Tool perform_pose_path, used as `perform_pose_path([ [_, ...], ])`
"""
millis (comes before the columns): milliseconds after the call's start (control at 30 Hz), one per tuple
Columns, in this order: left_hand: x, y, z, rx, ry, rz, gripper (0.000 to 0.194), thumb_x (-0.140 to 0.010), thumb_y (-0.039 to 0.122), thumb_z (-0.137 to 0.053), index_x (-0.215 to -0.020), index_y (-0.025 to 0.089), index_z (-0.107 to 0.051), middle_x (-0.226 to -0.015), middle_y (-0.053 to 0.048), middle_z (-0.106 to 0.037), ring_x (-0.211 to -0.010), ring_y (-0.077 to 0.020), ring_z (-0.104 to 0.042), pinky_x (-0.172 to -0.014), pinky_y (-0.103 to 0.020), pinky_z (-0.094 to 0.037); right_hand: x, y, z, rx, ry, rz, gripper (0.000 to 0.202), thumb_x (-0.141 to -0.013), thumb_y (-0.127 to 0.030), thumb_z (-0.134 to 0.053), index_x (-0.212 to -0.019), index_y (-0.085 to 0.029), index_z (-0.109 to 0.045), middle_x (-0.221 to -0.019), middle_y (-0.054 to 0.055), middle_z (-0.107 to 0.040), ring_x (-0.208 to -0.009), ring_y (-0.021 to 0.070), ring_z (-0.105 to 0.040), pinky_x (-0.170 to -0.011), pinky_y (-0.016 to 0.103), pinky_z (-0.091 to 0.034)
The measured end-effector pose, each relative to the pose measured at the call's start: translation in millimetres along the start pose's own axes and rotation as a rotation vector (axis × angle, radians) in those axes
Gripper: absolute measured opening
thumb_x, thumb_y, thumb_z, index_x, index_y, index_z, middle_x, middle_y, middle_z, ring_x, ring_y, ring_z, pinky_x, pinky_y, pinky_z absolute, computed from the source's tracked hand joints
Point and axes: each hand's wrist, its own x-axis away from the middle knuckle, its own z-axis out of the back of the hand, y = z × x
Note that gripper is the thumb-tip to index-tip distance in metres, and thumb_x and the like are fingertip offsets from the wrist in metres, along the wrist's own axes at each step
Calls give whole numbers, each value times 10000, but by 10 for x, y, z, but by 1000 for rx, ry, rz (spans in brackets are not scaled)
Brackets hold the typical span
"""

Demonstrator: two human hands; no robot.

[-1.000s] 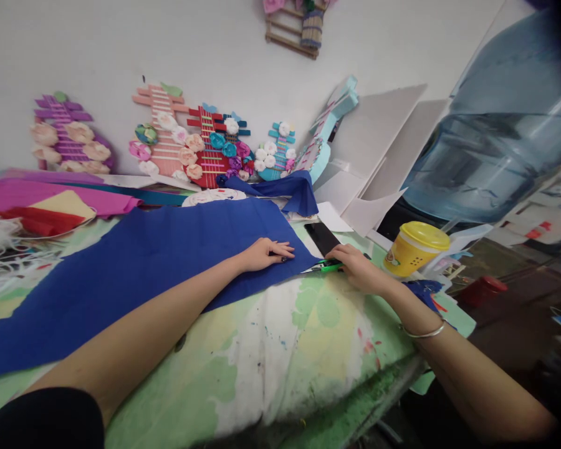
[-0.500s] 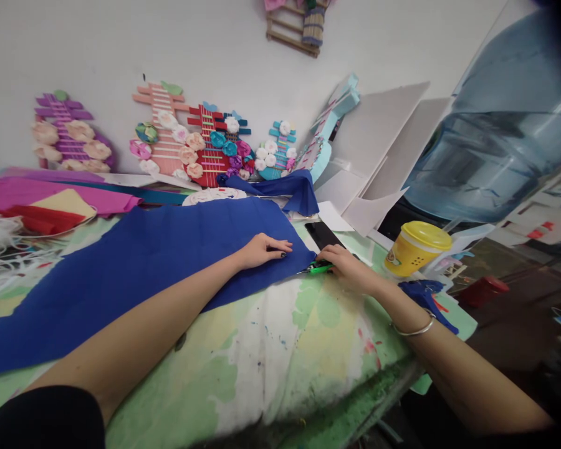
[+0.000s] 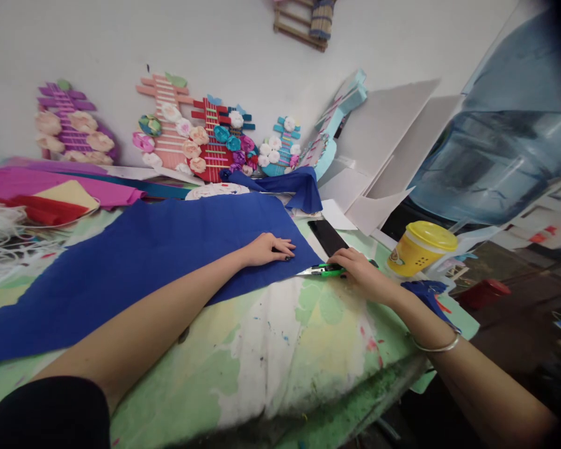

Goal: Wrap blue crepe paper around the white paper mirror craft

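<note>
A large sheet of blue material is spread over the green and white table cover. On its right part rests my left hand, palm down with the fingers a little apart. My right hand is at the right corner of the sheet, its fingers over a green and black cutter whose silvery front end points left, at the edge of the blue material. Just behind my right hand lies a black phone-like slab. My right hand partly hides the cutter.
Decorated instrument-shaped crafts lean along the wall. White boards, a yellow lidded tub and a large water bottle stand at the right. White cords and red material lie at the left.
My right hand has moved slightly right, away from the blue sheet's corner, and more of the cutter shows. My left hand stays on the sheet. The view has shifted slightly.
</note>
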Motion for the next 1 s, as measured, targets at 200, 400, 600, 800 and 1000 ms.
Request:
perform_pose_path([
  [200, 8, 4, 17, 47, 13, 1, 265, -775, 297, -651, -1006, 183, -712, -1192, -91, -628, -1238, -218, -494, -1059, -375, -376, 28, 25, -5, 2, -5, -49, 478, -672, 38, -416, -1081, -163, -559, -1029, 117, -548, -947, 251, -489, -805, 386, -404],
  [400, 8, 5, 20, 52, 12, 5, 267, -763, 298, -664, -998, 182, -717, -1190, -98, -629, -1235, -227, -496, -1066, -384, -364, -185, -33, -37, 29, -38, -62, 500, -657, 18, -474, -1119, -153, -562, -1051, 119, -549, -947, 258, -473, -809, 391, -388],
  [600, 3, 23, 11, 61, 16, 3, 252, -734, 280, -689, -969, 195, -728, -1165, -95, -641, -1227, -235, -504, -1070, -394, -357, -248, -89, -31, 43, -53, -24, 462, -697, -28, -508, -1137, -159, -557, -1055, 118, -551, -937, 255, -469, -797, 384, -384],
  [800, 26, 33, 8, 112, 124, 23, 289, -743, 299, -665, -992, 163, -718, -1141, -101, -654, -1163, -235, -562, -1023, -376, -421, -112, -10, 3, 31, -25, -60, 489, -657, 17, -471, -1095, -178, -568, -1049, 112, -555, -951, 261, -488, -795, 390, -398],
  [1000, 48, 128, 137, 55, 196, 35, 319, -749, 325, -652, -990, 128, -718, -1089, -111, -677, -1090, -248, -611, -1010, -379, -432, -118, -11, -23, -78, 1, -74, 525, -644, 53, -417, -1103, -160, -557, -1061, 119, -550, -985, 252, -504, -836, 398, -431],
])
